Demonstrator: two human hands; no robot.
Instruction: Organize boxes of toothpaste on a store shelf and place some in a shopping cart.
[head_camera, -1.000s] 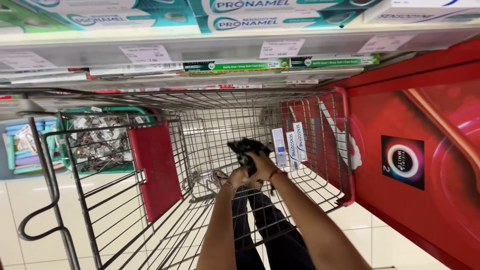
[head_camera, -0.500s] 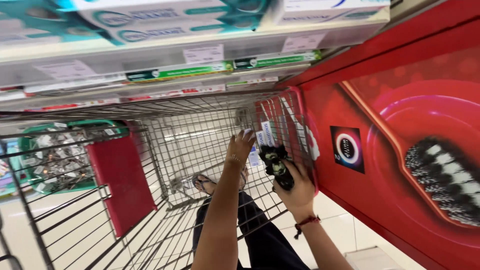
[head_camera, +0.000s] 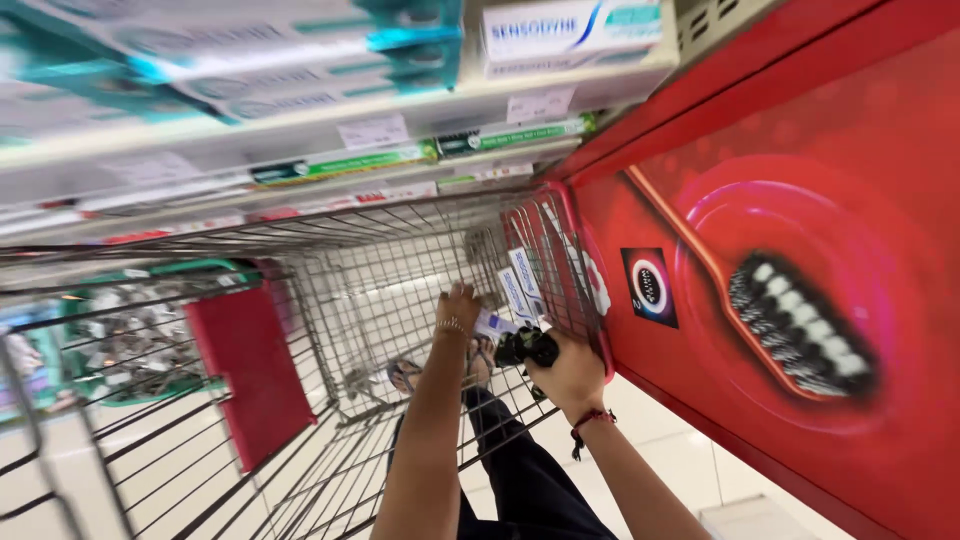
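Observed from the left: a wire shopping cart with a red fold-down flap fills the foreground.

The left hand reaches into the cart's far corner, fingers bent onto a small white and blue carton; whether it fully grips the carton cannot be told. Similar flat cartons stand upright against the cart's right wall, just beside it.

The right hand is clenched around a small black object, of a kind too blurred to identify, held just right of the carton.

Judgement: the step in hand is arranging cartons in the cart; the next move calls for seating the carton steadily among the upright ones.

Surroundings: store shelf of boxed goods above, red display panel at right, pale tiled floor.
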